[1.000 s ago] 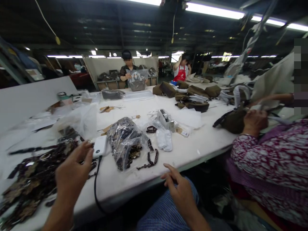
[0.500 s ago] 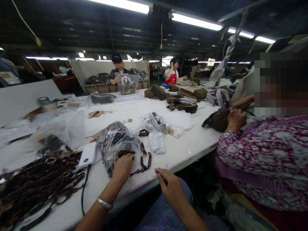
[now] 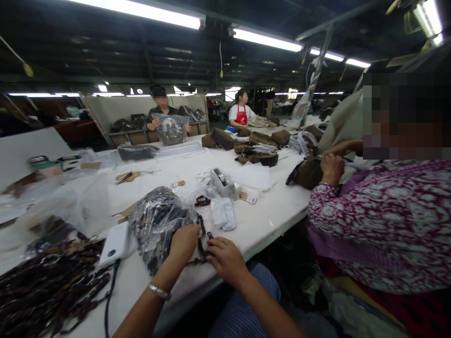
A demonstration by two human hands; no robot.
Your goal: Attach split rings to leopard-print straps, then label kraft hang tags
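Note:
A clear plastic bag (image 3: 155, 220) with dark patterned contents lies on the table in front of me. My left hand (image 3: 183, 244), with a silver bracelet at the wrist, is closed at the bag's right side; its fingertips are hidden, so what it grips does not show. A dark braided strap (image 3: 201, 249) loops out beside the bag onto the table. My right hand (image 3: 225, 260) has its fingers bent onto this strap, close to the left hand. Another dark braided piece (image 3: 202, 201) rests beyond, near a folded white bundle (image 3: 222, 213).
At left are a heap of dark straps (image 3: 52, 286) and a white device (image 3: 114, 244) with a black cable. A tape dispenser (image 3: 223, 184) and paper tags (image 3: 247, 197) stand farther out. A co-worker in a patterned sleeve (image 3: 327, 202) handles a brown bag at right; others work across the table.
My right hand has moved left and forward from the table edge onto the braided strap. The left hand stays at the bag, now turned more to the right. The camera view has shifted rightward.

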